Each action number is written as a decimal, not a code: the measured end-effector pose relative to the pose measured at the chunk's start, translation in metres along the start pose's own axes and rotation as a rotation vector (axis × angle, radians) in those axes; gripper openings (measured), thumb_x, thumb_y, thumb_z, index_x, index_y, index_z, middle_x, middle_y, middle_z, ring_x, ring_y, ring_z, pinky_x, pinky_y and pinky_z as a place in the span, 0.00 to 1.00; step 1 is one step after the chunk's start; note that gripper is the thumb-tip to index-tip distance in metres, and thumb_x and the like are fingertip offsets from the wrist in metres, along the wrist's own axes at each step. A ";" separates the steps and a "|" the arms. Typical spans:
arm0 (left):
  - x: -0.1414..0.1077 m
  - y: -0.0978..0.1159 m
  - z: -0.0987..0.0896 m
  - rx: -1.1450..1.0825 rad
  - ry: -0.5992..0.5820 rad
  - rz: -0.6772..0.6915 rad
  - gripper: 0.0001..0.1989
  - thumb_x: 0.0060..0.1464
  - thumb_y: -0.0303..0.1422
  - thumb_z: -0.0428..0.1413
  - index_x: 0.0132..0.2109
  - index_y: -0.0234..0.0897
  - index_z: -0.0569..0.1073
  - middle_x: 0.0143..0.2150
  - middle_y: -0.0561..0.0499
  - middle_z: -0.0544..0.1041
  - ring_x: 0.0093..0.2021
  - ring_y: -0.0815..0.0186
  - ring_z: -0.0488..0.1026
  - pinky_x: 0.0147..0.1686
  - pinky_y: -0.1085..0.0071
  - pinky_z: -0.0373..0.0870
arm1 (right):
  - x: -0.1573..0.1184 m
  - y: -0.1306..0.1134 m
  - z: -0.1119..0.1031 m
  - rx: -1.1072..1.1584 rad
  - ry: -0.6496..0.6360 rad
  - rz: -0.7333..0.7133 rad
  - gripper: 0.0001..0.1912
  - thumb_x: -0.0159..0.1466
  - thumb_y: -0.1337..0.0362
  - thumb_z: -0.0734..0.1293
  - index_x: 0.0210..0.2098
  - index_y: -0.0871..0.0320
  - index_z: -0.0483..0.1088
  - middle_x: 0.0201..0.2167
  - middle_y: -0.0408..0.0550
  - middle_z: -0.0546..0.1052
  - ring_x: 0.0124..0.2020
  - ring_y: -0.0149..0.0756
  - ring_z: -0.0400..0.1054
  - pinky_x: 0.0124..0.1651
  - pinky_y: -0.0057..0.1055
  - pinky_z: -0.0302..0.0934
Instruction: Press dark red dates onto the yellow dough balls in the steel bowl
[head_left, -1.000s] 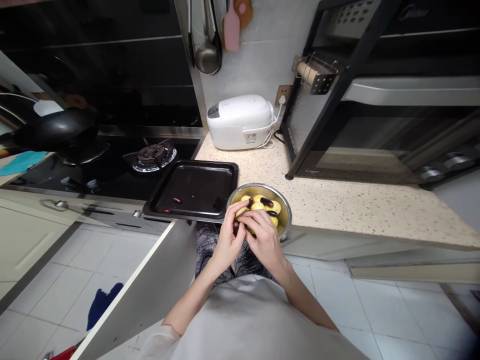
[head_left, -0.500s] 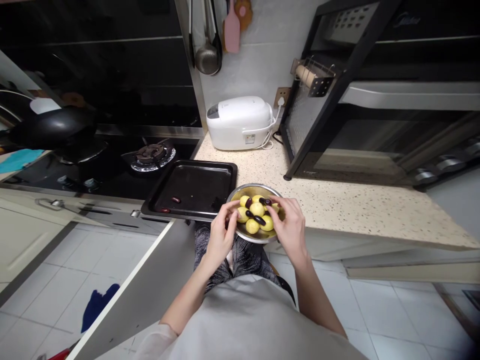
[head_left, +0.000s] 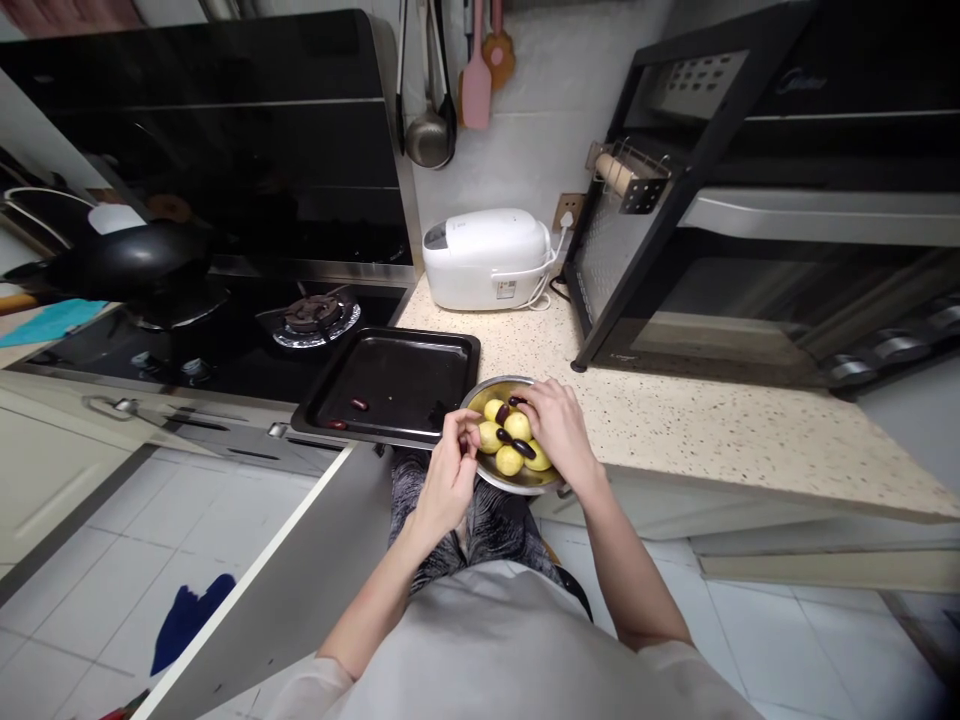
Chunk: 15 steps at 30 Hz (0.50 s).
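A metal bowl (head_left: 536,488) at the counter's front edge holds several round yellow pieces (head_left: 509,460) and several dark, elongated ones (head_left: 524,449). My left hand (head_left: 452,465) is at the bowl's left rim, its fingers curled around a dark reddish piece that shows partly between them. Over the bowl's right side, my right hand (head_left: 559,430) has its fingertips together at a dark piece (head_left: 515,401) near the back rim. Left of the bowl lies a black baking tray (head_left: 397,375) with two dark red pieces (head_left: 359,404) on it.
A white appliance (head_left: 487,262) stands against the wall behind the bowl. The gas stove (head_left: 315,315) with a black wok (head_left: 131,255) is at the left. A large oven (head_left: 720,290) sits on the right. An opened cabinet panel (head_left: 277,560) juts out below the tray.
My right hand has moved left across the bowl, covering its right side. My left hand stays at the left rim. The camera view has shifted slightly.
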<state>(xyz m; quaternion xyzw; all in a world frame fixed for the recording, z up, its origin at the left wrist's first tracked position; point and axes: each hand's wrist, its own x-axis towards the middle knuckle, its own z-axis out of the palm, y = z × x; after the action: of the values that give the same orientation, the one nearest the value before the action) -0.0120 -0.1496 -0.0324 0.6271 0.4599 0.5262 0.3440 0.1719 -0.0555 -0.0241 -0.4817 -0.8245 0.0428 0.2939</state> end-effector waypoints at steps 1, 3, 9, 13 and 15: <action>0.000 0.000 0.000 0.000 -0.001 -0.004 0.23 0.55 0.22 0.44 0.58 0.38 0.61 0.40 0.51 0.65 0.40 0.64 0.66 0.44 0.66 0.64 | 0.000 0.000 0.000 -0.017 -0.012 -0.001 0.15 0.71 0.71 0.61 0.47 0.56 0.79 0.42 0.53 0.81 0.47 0.49 0.67 0.51 0.43 0.58; 0.001 0.001 0.000 -0.001 0.000 -0.009 0.23 0.55 0.22 0.45 0.58 0.38 0.61 0.41 0.51 0.65 0.40 0.64 0.66 0.45 0.66 0.64 | 0.000 0.001 0.001 -0.043 -0.038 -0.003 0.16 0.71 0.72 0.61 0.48 0.57 0.79 0.43 0.54 0.81 0.48 0.48 0.67 0.51 0.42 0.57; 0.001 0.005 0.000 0.007 0.005 -0.023 0.21 0.57 0.22 0.44 0.58 0.38 0.60 0.42 0.50 0.67 0.42 0.64 0.68 0.46 0.66 0.64 | 0.003 -0.001 -0.002 -0.128 -0.093 -0.020 0.18 0.71 0.73 0.59 0.51 0.59 0.79 0.43 0.54 0.79 0.48 0.48 0.65 0.51 0.40 0.56; 0.001 0.007 -0.002 0.038 0.002 -0.034 0.19 0.61 0.23 0.44 0.57 0.38 0.60 0.42 0.49 0.68 0.43 0.64 0.68 0.48 0.66 0.65 | 0.002 -0.003 -0.003 -0.172 -0.119 -0.029 0.18 0.71 0.74 0.59 0.50 0.58 0.80 0.45 0.55 0.78 0.49 0.49 0.65 0.52 0.41 0.56; 0.002 0.008 -0.003 0.047 -0.004 -0.034 0.18 0.62 0.23 0.45 0.57 0.38 0.60 0.42 0.49 0.69 0.43 0.63 0.69 0.48 0.65 0.65 | 0.001 -0.004 -0.002 -0.186 -0.139 -0.034 0.18 0.70 0.74 0.60 0.50 0.58 0.80 0.46 0.56 0.78 0.50 0.49 0.65 0.52 0.41 0.56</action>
<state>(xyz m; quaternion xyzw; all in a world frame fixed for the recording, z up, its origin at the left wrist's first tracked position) -0.0129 -0.1507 -0.0239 0.6281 0.4820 0.5080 0.3393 0.1698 -0.0569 -0.0205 -0.4886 -0.8513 -0.0055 0.1909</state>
